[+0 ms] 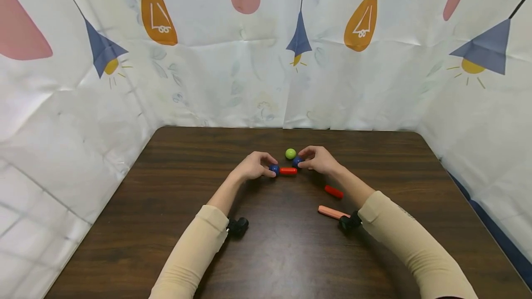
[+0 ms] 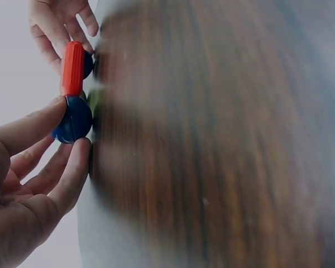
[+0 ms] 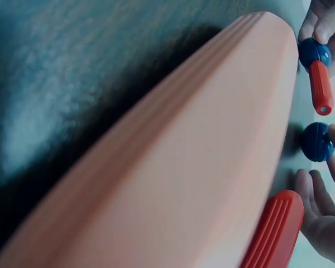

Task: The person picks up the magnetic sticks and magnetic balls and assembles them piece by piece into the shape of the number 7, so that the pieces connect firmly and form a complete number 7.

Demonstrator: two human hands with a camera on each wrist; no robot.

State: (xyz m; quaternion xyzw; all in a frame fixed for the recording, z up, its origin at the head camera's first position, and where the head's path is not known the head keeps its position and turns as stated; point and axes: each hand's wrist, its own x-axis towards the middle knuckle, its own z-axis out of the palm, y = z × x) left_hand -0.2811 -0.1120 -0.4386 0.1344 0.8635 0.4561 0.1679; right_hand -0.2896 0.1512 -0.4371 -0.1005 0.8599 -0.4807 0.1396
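My left hand (image 1: 254,165) pinches a dark blue ball (image 1: 274,169) between thumb and fingers; the left wrist view shows it closely. A short ribbed red rod (image 1: 288,171) joins that ball and points right, its free end showing a small round tip (image 3: 323,110) in the right wrist view. My right hand (image 1: 319,159) has its thumb and fingers around a second blue ball (image 3: 317,142), just beyond the rod's free end. Right behind this ball lies a light green ball (image 1: 290,153), mostly hidden in the left wrist view.
Another red rod (image 1: 334,192) lies beneath the right forearm. Nearer me, a longer salmon-coloured rod (image 1: 332,212) lies beside the right wrist camera (image 1: 349,221) and fills much of that view. A printed curtain (image 1: 232,77) hangs behind the dark wooden table (image 1: 274,262).
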